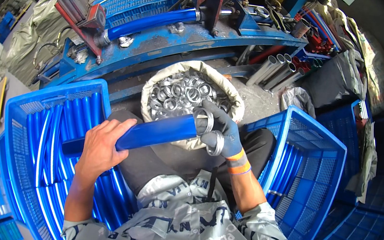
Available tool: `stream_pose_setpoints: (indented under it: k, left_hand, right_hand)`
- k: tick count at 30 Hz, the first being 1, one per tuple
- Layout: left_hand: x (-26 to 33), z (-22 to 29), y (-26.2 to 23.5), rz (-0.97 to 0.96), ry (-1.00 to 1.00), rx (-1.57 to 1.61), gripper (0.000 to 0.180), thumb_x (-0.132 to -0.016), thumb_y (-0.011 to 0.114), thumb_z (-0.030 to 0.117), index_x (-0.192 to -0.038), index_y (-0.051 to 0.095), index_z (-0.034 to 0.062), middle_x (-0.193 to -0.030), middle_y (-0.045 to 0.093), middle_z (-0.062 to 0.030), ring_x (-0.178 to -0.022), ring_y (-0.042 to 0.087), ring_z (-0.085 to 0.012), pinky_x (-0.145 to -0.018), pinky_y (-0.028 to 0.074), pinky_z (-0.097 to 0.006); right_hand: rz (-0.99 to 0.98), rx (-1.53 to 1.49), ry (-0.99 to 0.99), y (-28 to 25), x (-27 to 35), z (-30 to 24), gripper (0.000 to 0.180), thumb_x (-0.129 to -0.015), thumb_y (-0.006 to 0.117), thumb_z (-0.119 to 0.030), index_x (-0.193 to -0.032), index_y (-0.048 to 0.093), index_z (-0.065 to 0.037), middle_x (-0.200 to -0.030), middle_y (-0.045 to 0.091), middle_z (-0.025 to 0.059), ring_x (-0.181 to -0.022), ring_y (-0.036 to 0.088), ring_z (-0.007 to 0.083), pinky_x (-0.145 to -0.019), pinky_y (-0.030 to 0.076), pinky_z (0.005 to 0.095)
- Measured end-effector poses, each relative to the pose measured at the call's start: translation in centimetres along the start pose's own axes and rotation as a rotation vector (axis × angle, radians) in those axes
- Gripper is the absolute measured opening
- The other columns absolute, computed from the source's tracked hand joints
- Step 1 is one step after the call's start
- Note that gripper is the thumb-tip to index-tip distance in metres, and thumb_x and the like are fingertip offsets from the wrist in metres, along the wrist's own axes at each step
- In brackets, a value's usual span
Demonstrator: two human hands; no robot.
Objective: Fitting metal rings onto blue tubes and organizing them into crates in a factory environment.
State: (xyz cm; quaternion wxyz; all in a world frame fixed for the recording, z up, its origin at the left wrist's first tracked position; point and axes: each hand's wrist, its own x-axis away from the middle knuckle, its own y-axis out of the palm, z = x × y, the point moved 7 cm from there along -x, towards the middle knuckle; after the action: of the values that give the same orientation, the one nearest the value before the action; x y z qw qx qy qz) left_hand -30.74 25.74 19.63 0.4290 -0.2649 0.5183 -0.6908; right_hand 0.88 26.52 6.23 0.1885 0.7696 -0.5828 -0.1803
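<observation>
My bare left hand (103,146) is wrapped round a shiny blue metal tube (161,132), which lies slantwise over my lap with its right end raised. At that end my right hand (228,133), in a grey-blue glove with an orange cuff, pinches a silver metal ring (210,120) against the tube's mouth. Whether the ring sits over the tube or only touches it, I cannot tell. A second metal ring (218,144) is held lower in the same hand. Just beyond, a pale round sack (238,104) with a rolled rim holds many loose silver rings (172,90).
To my left, a blue crate (17,111) holds many blue tubes. Another blue crate (317,141) with several tubes stands at my right. A blue steel bench (149,41) spans the far side, with a blue tube (154,22) clamped in it. Bare metal tubes (281,71) stand beneath its right end.
</observation>
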Motion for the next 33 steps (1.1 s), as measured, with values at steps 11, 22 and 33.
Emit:
stream_pose_setpoints:
  k: [11, 22, 33]
  left_hand:
    - [0.6, 0.0, 0.6, -0.022, -0.015, 0.024, 0.080, -0.067, 0.085, 0.010, -0.147, 0.074, 0.0108, -0.108, 0.075, -0.0116, -0.098, 0.072, -0.0353, -0.087, 0.059, -0.047]
    - [0.6, -0.5, 1.7, 0.090, -0.017, -0.001, 0.081, -0.068, 0.085, 0.010, -0.148, 0.074, 0.0102, -0.106, 0.074, -0.0121, -0.097, 0.072, -0.0352, -0.087, 0.059, -0.047]
    - [1.7, -2.7, 4.3, 0.417, -0.196, 0.520, 0.066, -0.083, 0.091, 0.010, -0.145, 0.070, 0.0013, -0.121, 0.078, -0.0090, -0.108, 0.077, -0.0255, -0.096, 0.062, -0.041]
  right_hand:
    - [-0.060, 0.134, 0.047, 1.2, 0.2, -1.9, 0.101, -0.082, 0.102, -0.004, -0.170, 0.053, 0.005, -0.162, 0.067, 0.0135, -0.146, 0.065, 0.0228, -0.125, 0.050, 0.0378]
    - [-0.038, 0.232, -0.007, 1.1, 0.5, -1.0, 0.093, -0.089, 0.100, -0.005, -0.169, 0.055, 0.005, -0.166, 0.064, 0.0163, -0.150, 0.063, 0.0230, -0.126, 0.051, 0.0389]
    - [0.332, 0.336, 0.281, -9.2, -0.8, 6.2, 0.031, -0.114, 0.075, -0.024, -0.133, 0.079, 0.000, -0.120, 0.081, 0.0058, -0.100, 0.081, 0.0165, -0.086, 0.066, 0.0350]
